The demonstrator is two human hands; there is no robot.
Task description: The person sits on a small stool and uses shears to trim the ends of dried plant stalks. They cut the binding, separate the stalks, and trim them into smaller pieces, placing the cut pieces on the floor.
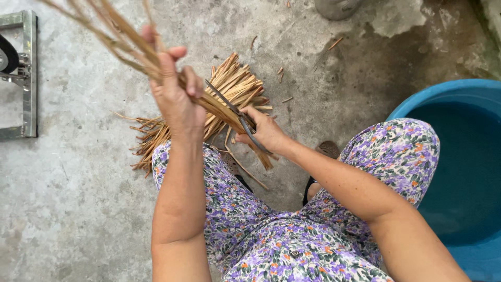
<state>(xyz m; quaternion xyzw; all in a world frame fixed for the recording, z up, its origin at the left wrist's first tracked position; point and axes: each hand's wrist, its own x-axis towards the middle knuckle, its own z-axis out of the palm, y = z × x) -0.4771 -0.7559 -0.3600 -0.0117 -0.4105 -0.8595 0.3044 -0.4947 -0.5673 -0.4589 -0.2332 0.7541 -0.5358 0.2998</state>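
My left hand (175, 91) is closed around a bundle of long tan straw-like strips (125, 39) that runs from the upper left down toward my knees. My right hand (265, 130) grips dark metal scissors (237, 116), whose blades lie against the lower end of the bundle. Under both hands, a pile of cut strip ends (235, 86) lies on the concrete floor between my knees. I am in floral purple clothing.
A blue plastic tub (464, 172) stands at my right. A metal frame with a black wheel (21, 73) sits at the left edge. Loose strip bits lie scattered on the grey concrete floor (73, 198). A grey object (336, 8) shows at the top.
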